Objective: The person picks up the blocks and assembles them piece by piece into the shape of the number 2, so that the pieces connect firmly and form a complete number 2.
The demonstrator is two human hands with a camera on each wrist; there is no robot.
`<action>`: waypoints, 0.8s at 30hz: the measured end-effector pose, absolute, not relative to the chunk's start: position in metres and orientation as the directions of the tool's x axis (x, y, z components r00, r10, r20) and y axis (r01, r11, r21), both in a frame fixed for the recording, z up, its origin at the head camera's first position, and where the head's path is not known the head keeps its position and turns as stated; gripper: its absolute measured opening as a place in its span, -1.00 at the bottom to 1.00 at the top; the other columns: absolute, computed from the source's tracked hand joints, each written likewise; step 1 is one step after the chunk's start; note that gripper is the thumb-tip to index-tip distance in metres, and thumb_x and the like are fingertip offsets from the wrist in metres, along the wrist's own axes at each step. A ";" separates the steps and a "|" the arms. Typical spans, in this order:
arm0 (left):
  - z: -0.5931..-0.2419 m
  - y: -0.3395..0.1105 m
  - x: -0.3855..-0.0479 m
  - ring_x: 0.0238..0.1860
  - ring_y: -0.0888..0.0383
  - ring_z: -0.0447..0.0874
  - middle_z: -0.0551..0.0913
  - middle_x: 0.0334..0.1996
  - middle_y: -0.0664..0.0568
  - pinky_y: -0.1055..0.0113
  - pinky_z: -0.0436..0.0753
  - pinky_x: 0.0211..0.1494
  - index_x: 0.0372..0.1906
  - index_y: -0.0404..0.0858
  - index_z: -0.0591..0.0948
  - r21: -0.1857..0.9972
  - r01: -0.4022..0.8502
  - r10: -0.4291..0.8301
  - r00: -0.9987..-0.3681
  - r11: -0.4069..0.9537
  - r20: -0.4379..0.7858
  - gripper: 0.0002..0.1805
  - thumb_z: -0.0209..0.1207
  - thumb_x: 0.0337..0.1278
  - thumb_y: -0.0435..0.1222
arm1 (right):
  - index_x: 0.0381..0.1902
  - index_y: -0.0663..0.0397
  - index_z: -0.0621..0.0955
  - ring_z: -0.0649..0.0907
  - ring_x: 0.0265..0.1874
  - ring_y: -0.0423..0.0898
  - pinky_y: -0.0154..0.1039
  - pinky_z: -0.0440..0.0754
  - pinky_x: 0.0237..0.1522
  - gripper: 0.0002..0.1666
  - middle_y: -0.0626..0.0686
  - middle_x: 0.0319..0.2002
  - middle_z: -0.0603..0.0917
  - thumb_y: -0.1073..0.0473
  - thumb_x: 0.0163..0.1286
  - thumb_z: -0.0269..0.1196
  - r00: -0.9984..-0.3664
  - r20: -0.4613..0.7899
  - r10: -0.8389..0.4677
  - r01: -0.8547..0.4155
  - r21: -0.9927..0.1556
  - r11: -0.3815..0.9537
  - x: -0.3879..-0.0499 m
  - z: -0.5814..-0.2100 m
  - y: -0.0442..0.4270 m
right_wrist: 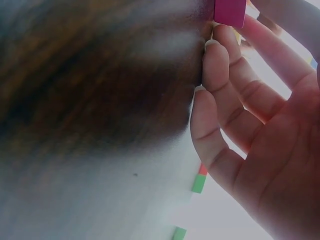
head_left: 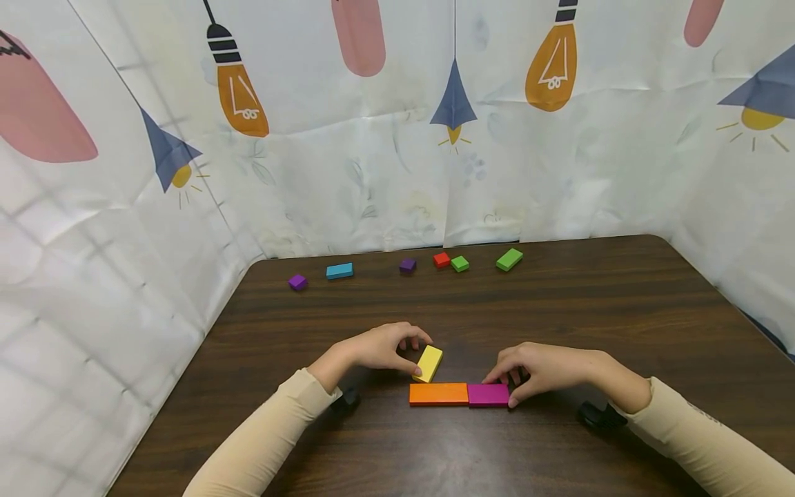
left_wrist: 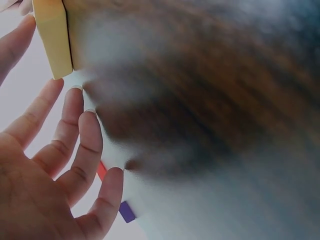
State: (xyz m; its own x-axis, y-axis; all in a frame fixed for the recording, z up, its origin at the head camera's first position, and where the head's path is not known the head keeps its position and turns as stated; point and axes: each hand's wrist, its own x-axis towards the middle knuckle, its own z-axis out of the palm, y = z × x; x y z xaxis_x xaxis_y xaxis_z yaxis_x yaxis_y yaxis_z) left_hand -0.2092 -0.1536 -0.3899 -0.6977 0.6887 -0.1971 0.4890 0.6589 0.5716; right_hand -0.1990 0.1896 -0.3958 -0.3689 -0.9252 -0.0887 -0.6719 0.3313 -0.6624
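Observation:
My left hand pinches a yellow block between thumb and forefinger; the block sits at a slant just behind an orange block. In the left wrist view the other fingers curve beside the yellow block, their tips close to the tabletop. The orange block lies flat, its right end against a magenta block. At the magenta block's right end, my right hand holds it with thumb and forefinger. The right wrist view shows one end of the magenta block by the fingertips.
Along the far side of the dark wooden table lie a purple block, a blue block, a dark purple block, a red block, a small green block and a longer green block. A patterned curtain hangs behind.

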 end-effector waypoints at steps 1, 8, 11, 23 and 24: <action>-0.390 -0.154 -0.209 -0.13 0.13 0.44 0.54 -0.07 0.11 0.27 0.49 -0.03 0.29 -0.15 0.57 0.569 0.489 0.687 -0.699 0.661 -0.198 -0.41 0.46 0.19 -0.13 | 0.20 -0.01 0.70 0.51 -0.31 -0.34 -0.36 0.56 -0.28 -0.53 -0.24 -0.22 0.56 0.01 0.39 0.42 -0.367 -0.087 -0.926 -0.673 -0.663 0.329 -0.199 -0.396 0.190; -0.391 -0.153 -0.208 -0.13 0.16 0.44 0.53 -0.08 0.15 0.28 0.49 -0.04 0.29 -0.12 0.58 0.554 0.483 0.675 -0.708 0.678 -0.208 -0.42 0.46 0.19 -0.12 | 0.21 -0.03 0.70 0.52 -0.32 -0.36 -0.37 0.57 -0.28 -0.54 -0.26 -0.22 0.55 0.02 0.39 0.42 -0.366 -0.086 -0.927 -0.674 -0.662 0.327 -0.200 -0.399 0.190; -0.391 -0.153 -0.208 -0.14 0.16 0.44 0.53 -0.08 0.15 0.29 0.50 -0.05 0.29 -0.13 0.58 0.552 0.486 0.675 -0.708 0.678 -0.205 -0.42 0.46 0.18 -0.12 | 0.21 -0.03 0.70 0.52 -0.31 -0.35 -0.37 0.58 -0.27 -0.54 -0.25 -0.22 0.55 0.03 0.38 0.42 -0.369 -0.090 -0.925 -0.671 -0.663 0.332 -0.200 -0.398 0.190; -0.389 -0.154 -0.207 -0.10 0.14 0.46 0.54 -0.05 0.14 0.26 0.52 0.01 0.30 -0.12 0.57 0.561 0.485 0.677 -0.709 0.671 -0.197 -0.41 0.46 0.19 -0.12 | 0.27 -0.08 0.66 0.53 -0.31 -0.35 -0.36 0.58 -0.31 -0.50 -0.24 -0.21 0.56 -0.05 0.42 0.38 -0.308 -0.026 -0.951 -0.706 -0.664 0.247 -0.207 -0.405 0.194; -0.388 -0.155 -0.207 -0.09 0.13 0.47 0.55 -0.05 0.13 0.25 0.52 0.03 0.29 -0.12 0.56 0.572 0.482 0.679 -0.708 0.664 -0.192 -0.42 0.46 0.19 -0.13 | 0.27 -0.08 0.66 0.54 -0.31 -0.33 -0.35 0.58 -0.31 -0.50 -0.23 -0.20 0.57 -0.04 0.42 0.38 -0.305 -0.026 -0.952 -0.703 -0.668 0.243 -0.208 -0.405 0.194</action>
State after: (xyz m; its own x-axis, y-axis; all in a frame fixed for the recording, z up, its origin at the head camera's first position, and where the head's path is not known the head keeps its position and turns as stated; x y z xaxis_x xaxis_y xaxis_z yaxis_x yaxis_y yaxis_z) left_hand -0.2071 -0.1551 -0.3884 -0.7084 0.6793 -0.1915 0.4821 0.6639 0.5717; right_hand -0.2078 0.1943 -0.4049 -0.3051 -0.9520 -0.0256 -0.7032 0.2434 -0.6680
